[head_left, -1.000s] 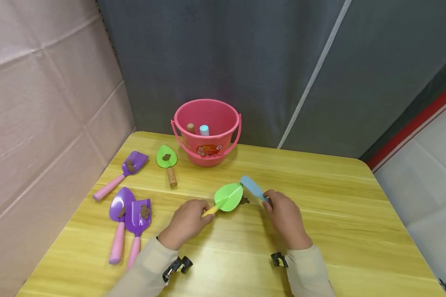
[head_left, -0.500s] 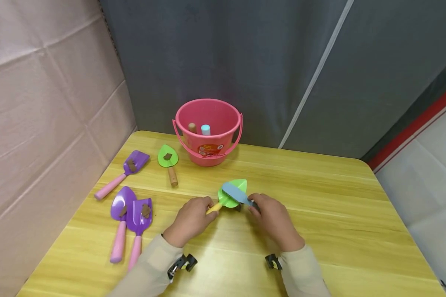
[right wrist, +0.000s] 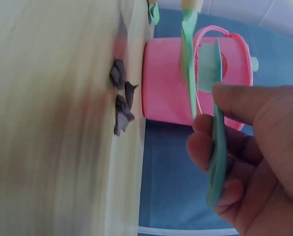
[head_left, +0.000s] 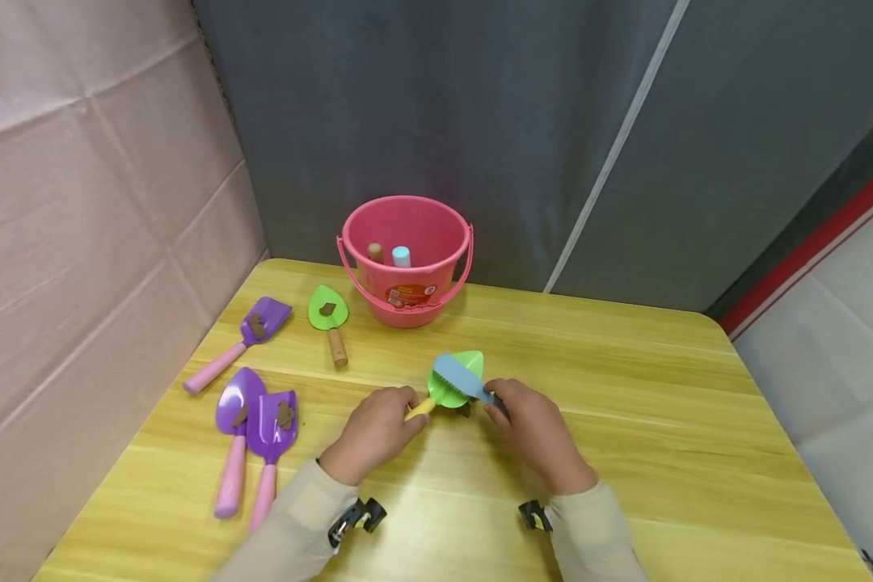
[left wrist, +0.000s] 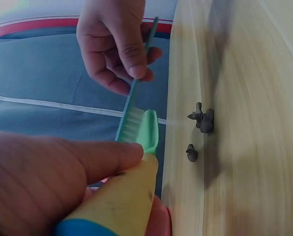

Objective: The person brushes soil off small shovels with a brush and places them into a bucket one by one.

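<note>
My left hand point(head_left: 377, 432) grips the yellow handle of a green leaf-shaped toy trowel point(head_left: 473, 363), which is held above the table. A light blue brush point(head_left: 457, 375) lies across the trowel's blade, bristles down, and hides part of it. My right hand point(head_left: 541, 436) pinches the brush by its handle. In the left wrist view the bristles point(left wrist: 132, 123) meet the green blade. Below the trowel, dark brown clay-like bits point(right wrist: 122, 115) sit on the table, mostly hidden in the head view.
A pink bucket point(head_left: 411, 279) with two handle ends sticking up inside stands at the back. To the left lie a green trowel point(head_left: 327, 309) with a wooden handle and several purple scoops point(head_left: 265, 317) with pink handles, all bearing brown bits. A dark curtain point(head_left: 436, 121) hangs behind the table.
The brush has moved left from the trowel's tip onto its blade, my right hand going with it. My left hand has shifted slightly right. Over the last half second both hands barely moved.
</note>
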Action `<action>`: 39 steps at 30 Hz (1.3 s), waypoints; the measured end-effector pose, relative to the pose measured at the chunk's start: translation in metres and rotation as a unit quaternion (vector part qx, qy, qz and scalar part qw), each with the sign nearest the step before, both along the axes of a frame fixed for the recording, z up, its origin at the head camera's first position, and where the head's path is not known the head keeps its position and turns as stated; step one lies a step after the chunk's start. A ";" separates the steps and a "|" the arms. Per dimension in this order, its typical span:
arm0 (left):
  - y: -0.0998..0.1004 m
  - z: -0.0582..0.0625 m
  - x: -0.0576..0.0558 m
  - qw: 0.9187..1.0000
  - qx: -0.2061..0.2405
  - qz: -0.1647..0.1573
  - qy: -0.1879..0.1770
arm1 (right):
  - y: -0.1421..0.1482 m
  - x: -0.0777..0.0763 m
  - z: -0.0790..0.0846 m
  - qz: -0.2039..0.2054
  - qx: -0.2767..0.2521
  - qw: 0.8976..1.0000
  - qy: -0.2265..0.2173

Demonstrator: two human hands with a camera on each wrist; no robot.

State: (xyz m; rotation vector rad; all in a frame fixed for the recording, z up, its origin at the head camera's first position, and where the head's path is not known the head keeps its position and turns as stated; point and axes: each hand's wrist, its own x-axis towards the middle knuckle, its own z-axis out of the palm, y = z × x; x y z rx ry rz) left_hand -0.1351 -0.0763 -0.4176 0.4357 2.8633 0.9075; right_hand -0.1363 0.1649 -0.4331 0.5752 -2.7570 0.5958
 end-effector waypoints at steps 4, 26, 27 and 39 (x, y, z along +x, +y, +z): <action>0.000 0.001 -0.001 1.000 0.002 0.005 -0.010 | -0.001 -0.001 -0.002 0.004 0.000 1.000 -0.017; -0.002 -0.001 0.002 1.000 0.005 0.008 -0.009 | -0.002 0.001 -0.002 0.004 0.012 1.000 -0.020; -0.002 -0.001 0.002 1.000 0.004 0.008 -0.009 | 0.000 0.001 -0.002 -0.013 0.011 1.000 -0.015; -0.003 -0.004 0.004 1.000 0.009 0.013 -0.011 | -0.001 0.001 0.003 0.013 0.014 1.000 -0.012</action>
